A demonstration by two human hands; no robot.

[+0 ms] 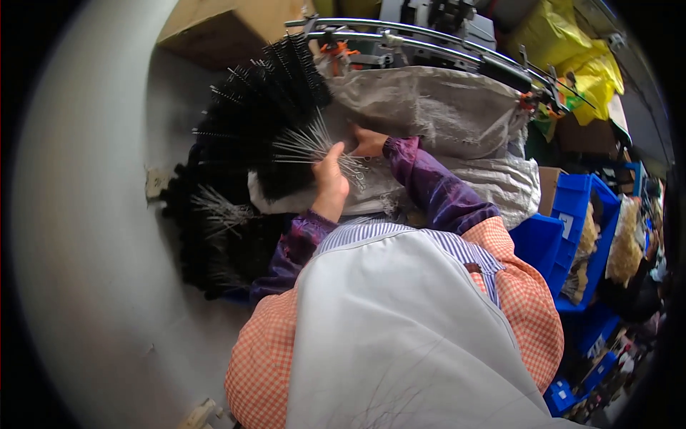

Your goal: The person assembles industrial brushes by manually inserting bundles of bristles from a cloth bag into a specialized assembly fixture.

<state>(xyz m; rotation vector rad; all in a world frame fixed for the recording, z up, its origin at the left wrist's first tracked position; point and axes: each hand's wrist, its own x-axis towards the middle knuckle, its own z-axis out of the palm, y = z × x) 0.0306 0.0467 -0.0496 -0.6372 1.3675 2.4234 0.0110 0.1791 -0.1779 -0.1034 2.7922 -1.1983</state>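
Note:
A large fanned bundle of wire brushes (268,107) with black bristles and bare wire stems spreads out in front of me. My left hand (331,184) grips the bare stems, its thumb lying over them and its other fingers mostly hidden underneath. The looped wire ends stick out past that hand on its right. Close by those stems is my right hand (370,142), thumb and forefinger apart, with nothing visible between them; its remaining fingers are hard to make out. Under both hands lies a greyish-white woven sack (436,107).
More black wire brushes (221,214) are piled at the left, beside a pale wall (86,214). A metal rail (429,44) with machine parts crosses behind the sack. A cardboard box (214,36) stands far left. Blue bins (572,236) and yellow bags (564,50) are on the right.

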